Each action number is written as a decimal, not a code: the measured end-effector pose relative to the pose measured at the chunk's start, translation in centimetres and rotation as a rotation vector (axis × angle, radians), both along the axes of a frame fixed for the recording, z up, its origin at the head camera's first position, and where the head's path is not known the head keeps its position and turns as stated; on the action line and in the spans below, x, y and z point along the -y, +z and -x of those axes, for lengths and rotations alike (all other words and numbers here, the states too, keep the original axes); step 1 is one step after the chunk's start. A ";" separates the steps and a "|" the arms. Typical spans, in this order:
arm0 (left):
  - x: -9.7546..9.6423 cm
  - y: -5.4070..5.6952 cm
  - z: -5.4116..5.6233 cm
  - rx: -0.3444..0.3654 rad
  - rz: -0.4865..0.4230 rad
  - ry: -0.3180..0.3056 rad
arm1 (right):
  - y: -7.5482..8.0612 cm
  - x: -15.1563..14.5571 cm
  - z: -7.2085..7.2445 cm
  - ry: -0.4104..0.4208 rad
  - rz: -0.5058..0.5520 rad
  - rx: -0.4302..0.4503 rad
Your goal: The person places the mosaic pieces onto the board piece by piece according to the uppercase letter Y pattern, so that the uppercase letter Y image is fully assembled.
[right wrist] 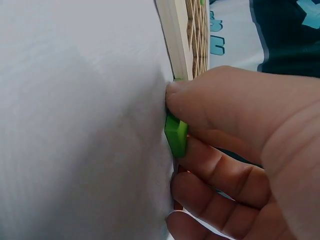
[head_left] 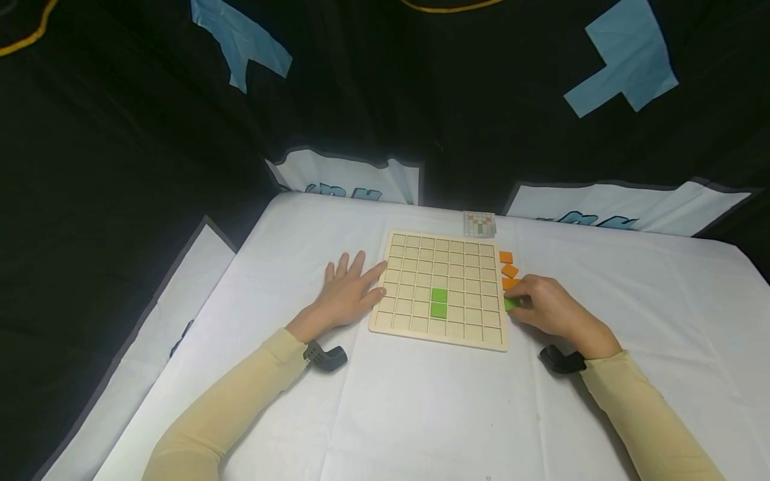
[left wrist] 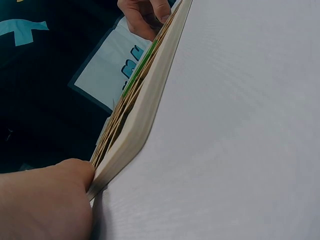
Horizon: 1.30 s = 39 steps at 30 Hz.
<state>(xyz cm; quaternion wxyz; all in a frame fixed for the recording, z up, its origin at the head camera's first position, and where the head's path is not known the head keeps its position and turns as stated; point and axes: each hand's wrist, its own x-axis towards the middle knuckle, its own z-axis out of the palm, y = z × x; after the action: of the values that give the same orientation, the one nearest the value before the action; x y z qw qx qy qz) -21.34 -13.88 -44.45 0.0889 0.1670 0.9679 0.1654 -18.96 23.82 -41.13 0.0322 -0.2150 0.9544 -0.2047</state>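
A square wooden grid board (head_left: 472, 287) lies on the white cloth between the two hands. Two green tiles (head_left: 439, 295) fill neighbouring cells near its middle. My left hand (head_left: 345, 294) rests with fingers spread at the board's left side, thumb and index finger touching the rim. Just off the board's right edge, my right hand (head_left: 549, 306) pinches a green tile (right wrist: 176, 135) between thumb and fingers, low against the cloth. Those fingers partly cover the tile. Several orange tiles (head_left: 506, 257) lie in a row beyond that hand, along the same edge.
A small card (head_left: 479, 225) printed with a coloured grid lies behind the board's far edge. White cloth (head_left: 433, 407) covers the table. Dark curtains (head_left: 391, 87) with blue patches hang at the back and left.
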 end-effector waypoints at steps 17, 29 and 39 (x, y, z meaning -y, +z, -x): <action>-0.1 0.1 -0.2 -0.011 -0.012 -0.008 | -0.6 -0.4 0.2 -0.042 0.018 0.013; -0.1 0.2 -0.1 -0.004 -0.008 -0.004 | -0.3 -0.3 0.2 -0.066 0.005 0.011; -0.1 0.3 -0.2 -0.011 -0.014 -0.007 | -0.3 -0.5 0.3 -0.059 0.021 -0.007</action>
<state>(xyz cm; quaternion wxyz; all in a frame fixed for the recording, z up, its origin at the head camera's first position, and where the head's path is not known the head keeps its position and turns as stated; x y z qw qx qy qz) -21.12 -13.81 -44.12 0.0831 0.1718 0.9666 0.1710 -19.22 24.32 -41.42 0.0203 -0.1877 0.9582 -0.2148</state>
